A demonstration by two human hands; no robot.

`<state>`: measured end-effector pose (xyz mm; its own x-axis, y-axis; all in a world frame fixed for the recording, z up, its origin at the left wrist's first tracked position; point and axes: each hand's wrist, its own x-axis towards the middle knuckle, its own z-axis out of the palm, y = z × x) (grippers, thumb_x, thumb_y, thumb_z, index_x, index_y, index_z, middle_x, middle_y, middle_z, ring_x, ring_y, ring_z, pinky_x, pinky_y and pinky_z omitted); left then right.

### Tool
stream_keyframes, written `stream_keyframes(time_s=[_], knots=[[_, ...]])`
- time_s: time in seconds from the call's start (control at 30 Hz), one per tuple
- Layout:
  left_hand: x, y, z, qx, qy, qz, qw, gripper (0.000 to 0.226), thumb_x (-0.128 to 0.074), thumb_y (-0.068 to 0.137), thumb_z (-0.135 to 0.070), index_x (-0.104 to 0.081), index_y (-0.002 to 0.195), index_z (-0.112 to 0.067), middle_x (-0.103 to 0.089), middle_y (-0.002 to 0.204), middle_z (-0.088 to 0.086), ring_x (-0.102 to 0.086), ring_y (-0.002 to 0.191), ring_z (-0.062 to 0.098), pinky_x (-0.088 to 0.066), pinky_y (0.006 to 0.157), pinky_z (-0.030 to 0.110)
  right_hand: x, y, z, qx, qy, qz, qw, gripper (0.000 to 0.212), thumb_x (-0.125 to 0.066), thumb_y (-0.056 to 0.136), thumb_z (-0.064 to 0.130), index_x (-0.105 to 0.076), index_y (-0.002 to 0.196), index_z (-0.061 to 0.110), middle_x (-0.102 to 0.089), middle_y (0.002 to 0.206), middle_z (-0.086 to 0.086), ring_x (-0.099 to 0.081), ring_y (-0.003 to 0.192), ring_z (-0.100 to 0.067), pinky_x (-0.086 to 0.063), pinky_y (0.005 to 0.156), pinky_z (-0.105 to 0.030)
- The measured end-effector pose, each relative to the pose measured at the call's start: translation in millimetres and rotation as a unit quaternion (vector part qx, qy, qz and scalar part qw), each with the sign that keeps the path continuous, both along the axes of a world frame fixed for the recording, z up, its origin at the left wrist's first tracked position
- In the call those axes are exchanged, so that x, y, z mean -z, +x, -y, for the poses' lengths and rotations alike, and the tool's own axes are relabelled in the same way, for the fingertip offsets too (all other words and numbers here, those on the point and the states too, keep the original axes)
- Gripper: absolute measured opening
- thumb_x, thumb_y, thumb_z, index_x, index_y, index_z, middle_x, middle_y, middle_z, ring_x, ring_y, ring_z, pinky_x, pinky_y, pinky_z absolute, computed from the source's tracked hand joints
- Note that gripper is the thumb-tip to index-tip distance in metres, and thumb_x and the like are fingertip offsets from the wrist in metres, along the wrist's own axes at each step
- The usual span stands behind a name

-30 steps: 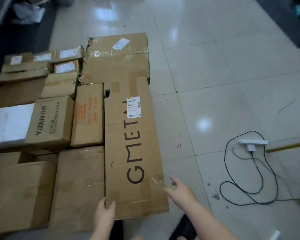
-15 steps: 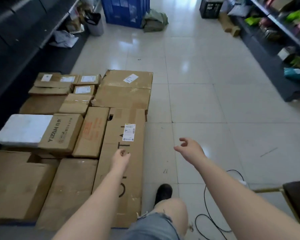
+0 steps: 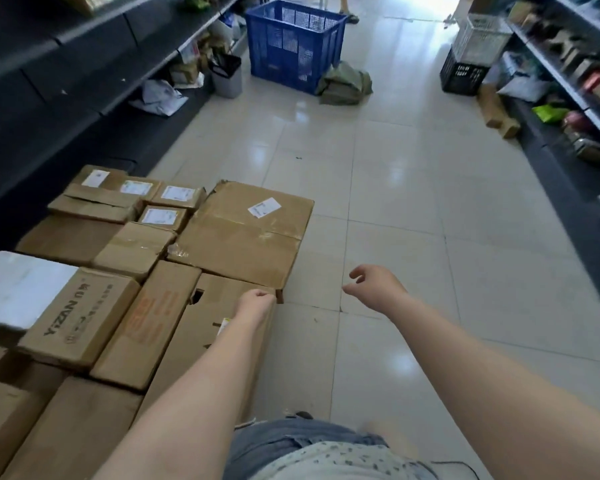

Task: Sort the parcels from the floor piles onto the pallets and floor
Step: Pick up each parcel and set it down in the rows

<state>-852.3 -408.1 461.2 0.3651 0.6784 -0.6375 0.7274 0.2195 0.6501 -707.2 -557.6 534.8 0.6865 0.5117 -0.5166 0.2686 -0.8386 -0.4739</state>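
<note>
A glossy cream tile floor (image 3: 378,188) runs down an aisle between 2 rows of dark shelving, the left shelf (image 3: 84,46) holding loose packets and the right one crowded with small goods. At the far left of the floor sits a white foam box (image 3: 18,289), and touching its right side is a carton printed YIZAN (image 3: 80,313). Behind these, a cluster of small cardboard parcels (image 3: 132,199) with white labels lies packed edge to edge. Just right of the YIZAN carton is a narrow carton with orange print (image 3: 149,323), and beside that a long flat carton (image 3: 208,334) with a dark cut-out hole near its far end. A large taped carton (image 3: 246,237) with 1 white label lies beyond it, its near edge meeting the long carton's far end.

The left hand (image 3: 257,303) hangs over the far right corner of the long flat carton, fingers curled into a loose fist with nothing in them; whether the knuckles touch the cardboard I cannot tell. The right hand (image 3: 374,285) hovers above bare tile, well apart from the cartons, its fingers loosely bent and holding nothing.

Further back, a grey waste bin (image 3: 226,77) stands by the left shelf, a blue plastic crate (image 3: 293,43) in mid-aisle with olive-green bags (image 3: 345,84) slumped against its right side, and a white basket stacked on a black crate (image 3: 465,76) by the right shelf.
</note>
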Motion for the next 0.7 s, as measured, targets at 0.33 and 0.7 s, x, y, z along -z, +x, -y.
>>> stream_keyframes(time_s=[0.33, 0.7], knots=[[11.7, 143.2, -31.5, -0.144, -0.004, -0.029, 0.989, 0.011, -0.054, 0.091, -0.018, -0.062, 0.098, -0.014, -0.064, 0.114, 0.014, -0.059, 0.098, 0.031, -0.047, 0.092, 0.036, 26.5, 200.6, -82.2, -0.085, 0.035, -0.053, 0.994, 0.051, -0.062, 0.089, 0.030, -0.050, 0.134, 0.009, -0.056, 0.131, -0.009, -0.054, 0.118, -0.026, -0.040, 0.090, -0.028], [53.9, 255.7, -41.7, -0.428, -0.100, -0.018, 0.898, 0.006, -0.049, 0.097, -0.019, -0.052, 0.097, -0.013, -0.050, 0.079, 0.002, -0.049, 0.085, 0.023, -0.037, 0.077, 0.030, 70.0, 361.9, -193.6, -0.145, -0.009, -0.187, 0.972, 0.066, -0.064, 0.089, 0.031, -0.035, 0.143, 0.006, -0.046, 0.140, -0.013, -0.050, 0.123, -0.030, -0.039, 0.103, -0.038]])
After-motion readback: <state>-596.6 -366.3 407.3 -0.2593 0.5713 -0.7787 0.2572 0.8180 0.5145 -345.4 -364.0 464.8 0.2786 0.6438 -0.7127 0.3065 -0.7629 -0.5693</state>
